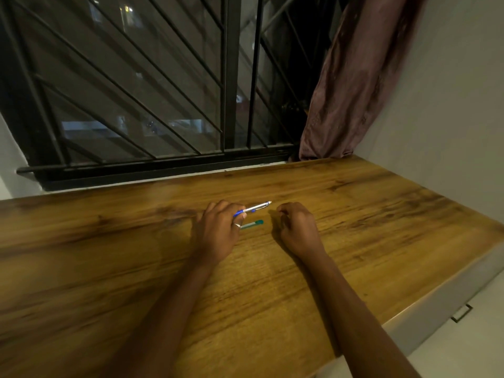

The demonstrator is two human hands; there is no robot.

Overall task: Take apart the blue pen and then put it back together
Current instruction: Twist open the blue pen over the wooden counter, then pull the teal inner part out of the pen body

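Note:
My left hand [218, 230] grips the blue pen [255, 208] by its blue end. The pen's silver barrel and tip point right and slightly away from me, just above the wooden table [272, 282]. The pen looks whole. A ring sits on one finger of that hand. My right hand [297, 227] rests on the table a little right of the pen tip, fingers curled in, with nothing visible in it. A green pen [252, 224] lies on the table between the two hands, partly hidden under my left hand.
A barred window [136, 91] runs along the table's far edge. A pink curtain [354, 77] hangs at the back right beside a white wall [450, 118]. The table's right edge drops to a white drawer front with a handle [462, 313].

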